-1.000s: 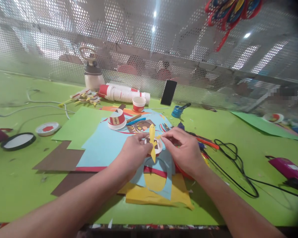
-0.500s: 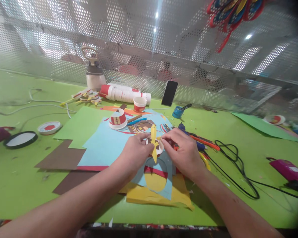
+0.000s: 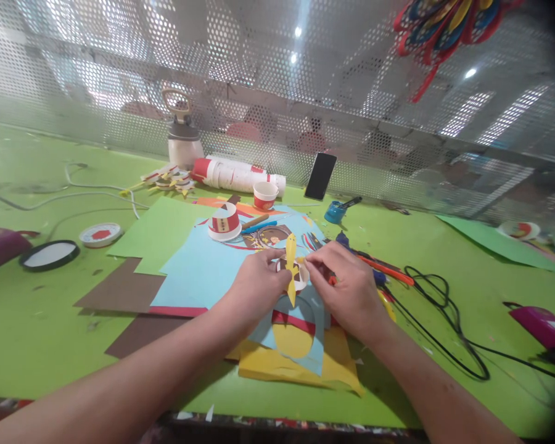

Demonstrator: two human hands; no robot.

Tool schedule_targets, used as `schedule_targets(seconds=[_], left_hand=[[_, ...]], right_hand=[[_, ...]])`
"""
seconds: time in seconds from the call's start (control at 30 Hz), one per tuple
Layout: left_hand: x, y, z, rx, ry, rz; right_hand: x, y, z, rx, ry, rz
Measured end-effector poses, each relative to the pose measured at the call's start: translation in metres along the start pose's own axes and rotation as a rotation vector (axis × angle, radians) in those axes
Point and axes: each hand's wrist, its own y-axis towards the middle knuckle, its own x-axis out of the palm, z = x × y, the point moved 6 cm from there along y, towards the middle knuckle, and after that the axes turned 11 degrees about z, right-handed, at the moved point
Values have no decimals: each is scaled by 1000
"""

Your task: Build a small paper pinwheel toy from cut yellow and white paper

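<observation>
Two hands at work: left hand (image 3: 259,287) and right hand (image 3: 349,290) meet over the middle of the green table (image 3: 41,327).
Held thing: a small cut-down paper cup piece (image 3: 300,275) with a yellow paper strip (image 3: 291,268) standing across it.
Where it is: lifted just above the light blue paper sheet (image 3: 198,271), between both hands.
Left grip: pinching the cup piece at its left rim.
Right grip: fingertips pinched at the right rim, beside the strip; exactly what they press I cannot tell.
Handling: judged very light, thin and easily crushed; the strip is floppy and would crease or tear. Best held lightly by the rim, not the strip.
Underneath: yellow paper (image 3: 300,364) with cut shapes, brown paper (image 3: 120,293) to the left.
Nearby: decorated cup (image 3: 224,223), a lying stack of paper cups (image 3: 235,176), phone (image 3: 320,176), black cable (image 3: 444,320) to the right.
</observation>
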Motion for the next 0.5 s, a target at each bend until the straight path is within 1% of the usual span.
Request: schedule_targets(seconds=[0.1,0.2,0.33,0.5], left_hand=[[0,1,1,34,230,-1],[0,1,3,68,348,-3],[1,1,4,98,410,-13],[0,1,4,120,417,-13]], right_hand=[[0,0,-3,-35,-15,1],[0,-1,-5,-61,-18,6],[0,-1,-5,-68,-27,3],[0,-2,-6,-77,-33,-5]])
